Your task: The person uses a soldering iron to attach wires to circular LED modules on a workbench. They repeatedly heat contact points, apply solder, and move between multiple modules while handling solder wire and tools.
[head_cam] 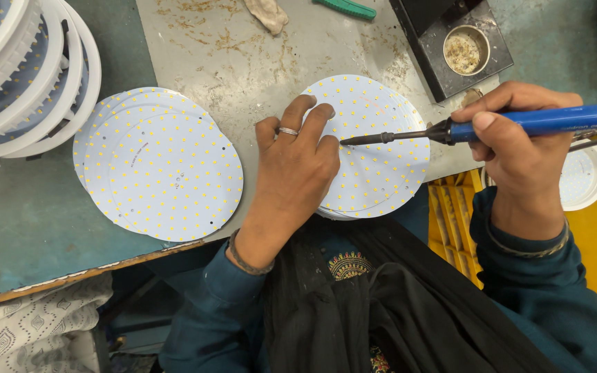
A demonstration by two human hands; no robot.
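Left hand [291, 169] presses flat on the board stack [381, 148], fingers spread, gripping nothing. Right hand [519, 148] is clenched around the blue iron [492, 128], tip hovering just right of the left fingertips. That's the risk: a slip burns a finger. The stack overhangs the bench edge and could slide off.

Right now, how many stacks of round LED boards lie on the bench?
2. One stack lies left of the left hand; the other stack is under that hand, by the soldering iron. Boards beneath each top one are mostly hidden.
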